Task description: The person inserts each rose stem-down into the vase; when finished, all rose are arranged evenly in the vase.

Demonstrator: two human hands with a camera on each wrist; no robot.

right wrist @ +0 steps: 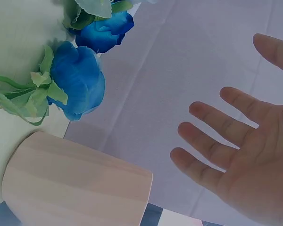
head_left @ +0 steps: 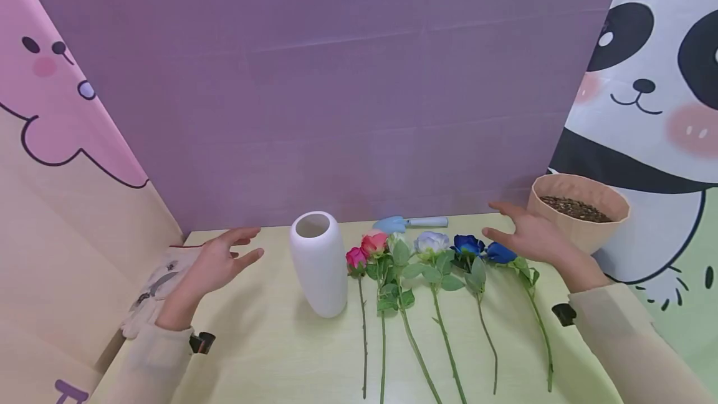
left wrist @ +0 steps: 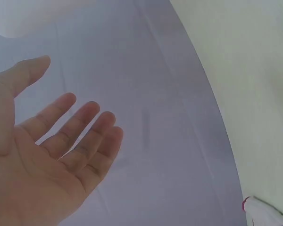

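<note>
In the head view, the left hand (head_left: 215, 264) hides part of the cloth (head_left: 159, 284), too blurred to read its pattern. The right hand (head_left: 535, 237) covers part of the pot (head_left: 586, 234). Three near stems (head_left: 383, 354) are cut off. The inner bottom of the vase (head_left: 321, 273) is hidden.

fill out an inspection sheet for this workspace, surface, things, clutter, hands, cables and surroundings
Surface: pale tabletop, no spill seen.
Job's things: white vase upright; six flowers lying in a row to its right; planter with dark fill, far right.
Clutter: blue trowel behind flowers; pale fabric item at left, partly hidden.
Hands: left hand and right hand raised, holding nothing.
Cables: nothing seen.
Surroundings: purple backdrop; panda print at right.
</note>
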